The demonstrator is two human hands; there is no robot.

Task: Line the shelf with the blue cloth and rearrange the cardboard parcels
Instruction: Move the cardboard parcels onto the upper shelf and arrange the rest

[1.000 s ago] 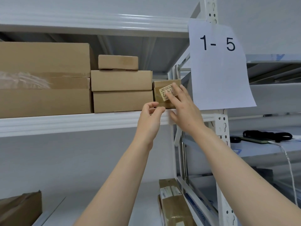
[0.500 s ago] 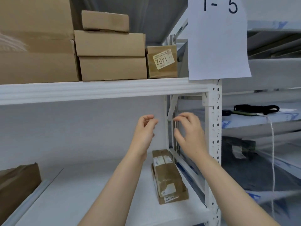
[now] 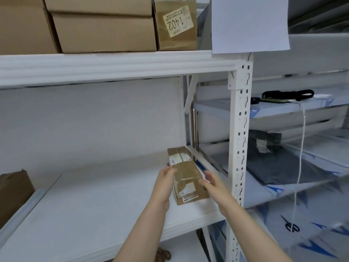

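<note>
A long taped cardboard parcel [image 3: 186, 173] lies on the white middle shelf [image 3: 94, 205], close to its right end. My left hand [image 3: 165, 181] grips the parcel's left side, thumb over the top edge. My right hand [image 3: 210, 181] holds its right side, fingers curled onto the top. On the upper shelf stand a small box labelled 1402 [image 3: 176, 25], two stacked flat boxes [image 3: 103, 29] and a large box [image 3: 22, 25]. No blue cloth shows in this view.
A brown parcel [image 3: 13, 191] sits at the middle shelf's left end. The white slotted upright [image 3: 239, 138] stands just right of my right hand, with a paper sign [image 3: 249, 25] above it. The neighbouring rack holds a dark grey bag [image 3: 279, 167], a black strap [image 3: 287, 94] and a hanging white cord [image 3: 300, 157].
Both hands left the 1402 box on the upper shelf, came down to the middle shelf and took hold of the long taped parcel. The view tilted downward.
</note>
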